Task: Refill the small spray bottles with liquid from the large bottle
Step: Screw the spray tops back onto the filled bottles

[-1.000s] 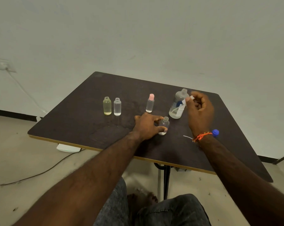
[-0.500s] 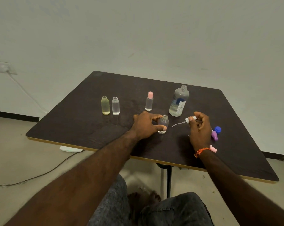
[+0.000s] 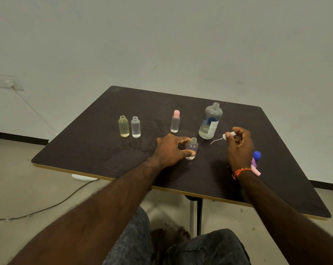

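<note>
presently mid-step on one small bottle: left hand [image 3: 171, 148] curled round the open small bottle [image 3: 191, 149], thumb low on its front, holding it upright on the bench [image 3: 96, 150] near the front edge. right hand [image 3: 238, 148] pinching a white spray head [image 3: 228, 135] with its thin dip tube [image 3: 214, 140] trailing out to the left, held just above the bench and apart from the bottle's neck. so both grips closed, one on the bottle, one on the spray head.

large bottle [image 3: 210, 121] standing uncapped just behind and between the two hands, partly filled with clear liquid. held bottle apparently almost empty, only a little showing at its base, though hard to tell for sure.

probably the uncapping stage just finished, pouring not yet done. next move likely: set the spray head down, take up the large bottle and tip it slowly over the narrow neck, steadying the small bottle all the while; spilling a real risk with so small a mouth.

elsewhere on the bench: yellowish open bottle [image 3: 123, 126] and clear open bottle [image 3: 135, 127] side by side at the left, pink-capped bottle [image 3: 175, 121] in the middle, blue cap [image 3: 256, 155] beside the right wrist
</note>
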A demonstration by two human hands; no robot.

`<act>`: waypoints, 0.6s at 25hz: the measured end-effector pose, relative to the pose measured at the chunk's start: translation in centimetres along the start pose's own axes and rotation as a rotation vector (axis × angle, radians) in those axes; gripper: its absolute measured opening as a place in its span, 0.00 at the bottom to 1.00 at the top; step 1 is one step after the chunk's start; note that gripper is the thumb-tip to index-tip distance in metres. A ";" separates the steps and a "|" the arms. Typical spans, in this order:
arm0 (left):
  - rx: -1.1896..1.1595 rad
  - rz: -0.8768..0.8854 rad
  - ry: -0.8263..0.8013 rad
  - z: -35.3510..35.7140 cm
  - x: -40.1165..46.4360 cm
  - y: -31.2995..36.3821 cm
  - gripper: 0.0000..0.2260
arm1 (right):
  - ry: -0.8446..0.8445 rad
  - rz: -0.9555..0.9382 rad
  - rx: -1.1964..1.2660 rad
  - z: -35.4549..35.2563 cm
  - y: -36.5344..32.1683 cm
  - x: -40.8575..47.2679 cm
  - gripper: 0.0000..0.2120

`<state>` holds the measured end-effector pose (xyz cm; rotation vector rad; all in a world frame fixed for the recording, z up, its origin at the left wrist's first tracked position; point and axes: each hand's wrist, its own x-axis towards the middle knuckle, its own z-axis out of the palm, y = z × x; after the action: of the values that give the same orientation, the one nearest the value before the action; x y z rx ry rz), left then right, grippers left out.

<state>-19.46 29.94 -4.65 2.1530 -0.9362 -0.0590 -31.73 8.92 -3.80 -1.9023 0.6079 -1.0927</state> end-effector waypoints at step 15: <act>-0.026 0.002 -0.035 1.4 -0.1 1.0 0.22 | -0.033 -0.159 0.121 -0.7 -4.3 -1.7 0.14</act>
<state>-20.60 28.65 -5.00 2.1336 -0.9523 -0.1072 -33.19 12.17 -0.74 -1.8837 0.3680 -1.1686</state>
